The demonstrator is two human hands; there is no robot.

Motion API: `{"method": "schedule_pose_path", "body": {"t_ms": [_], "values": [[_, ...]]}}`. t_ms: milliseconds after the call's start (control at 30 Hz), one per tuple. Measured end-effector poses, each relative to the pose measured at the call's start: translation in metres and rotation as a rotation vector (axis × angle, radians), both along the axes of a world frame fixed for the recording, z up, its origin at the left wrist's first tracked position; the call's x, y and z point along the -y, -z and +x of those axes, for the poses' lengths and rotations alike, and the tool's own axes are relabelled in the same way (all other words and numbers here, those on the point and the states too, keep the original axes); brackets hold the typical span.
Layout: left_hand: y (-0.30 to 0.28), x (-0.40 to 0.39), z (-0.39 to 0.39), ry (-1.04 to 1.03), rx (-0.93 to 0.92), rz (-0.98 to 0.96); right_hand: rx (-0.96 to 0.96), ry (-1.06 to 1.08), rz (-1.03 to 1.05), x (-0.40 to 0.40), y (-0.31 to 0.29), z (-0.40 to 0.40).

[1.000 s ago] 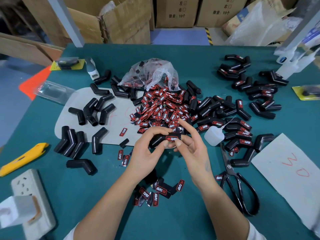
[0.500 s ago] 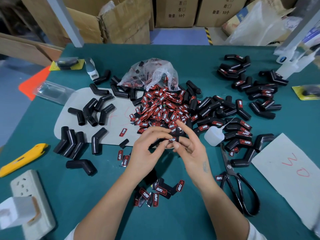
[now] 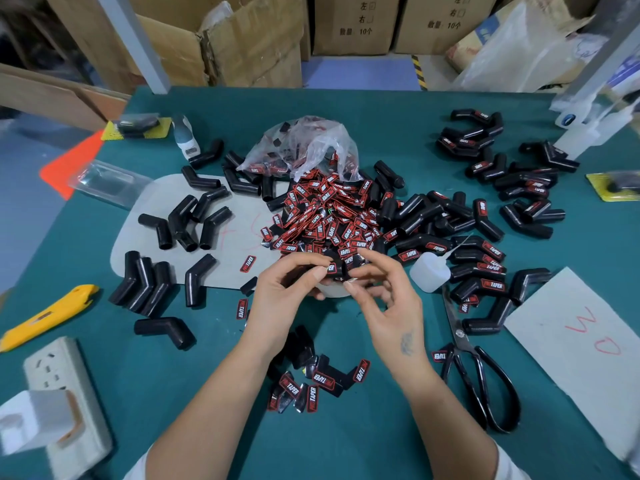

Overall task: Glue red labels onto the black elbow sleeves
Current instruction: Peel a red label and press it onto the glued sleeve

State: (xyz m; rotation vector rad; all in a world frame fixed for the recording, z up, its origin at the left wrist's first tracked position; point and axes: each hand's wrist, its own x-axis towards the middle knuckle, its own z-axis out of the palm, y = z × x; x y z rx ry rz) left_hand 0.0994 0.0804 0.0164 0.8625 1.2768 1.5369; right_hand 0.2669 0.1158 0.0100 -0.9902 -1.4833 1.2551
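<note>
- At 6 o'clock, flat red-and-black loose labels lie scattered on the green felt-like table.
- Centre: left hand curls round a black rubbery elbow sleeve, thumb on its red label; right hand hovers just beside — fingers loosely spread, holding nothing.
- At 12 o'clock, a glossy label heap spills from a crinkled clear bag.

Two bare forearms come up from the bottom of the shot, no gloves, no watch, no rings that i can see; the right hand has a small dark smudgy mark, maybe a tattoo, on the back near the wrist; left hand is unmarked; white short sleeves just peek in at both bottom corners, plain fabric.
</note>
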Motion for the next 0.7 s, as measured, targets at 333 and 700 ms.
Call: {"method": "schedule_pose_path", "body": {"t_ms": [333, 700], "values": [[0.0051, 0.0009, -0.0008, 0.083, -0.089, 0.044, 0.058, -0.038, 0.026, 0.0025, 0.002, -0.0047], [0.0102, 0.0017, 0.0009, 0.053, -0.21, 0.118, 0.143, 0.031, 0.119, 0.0044, 0.0087, -0.006]]}}
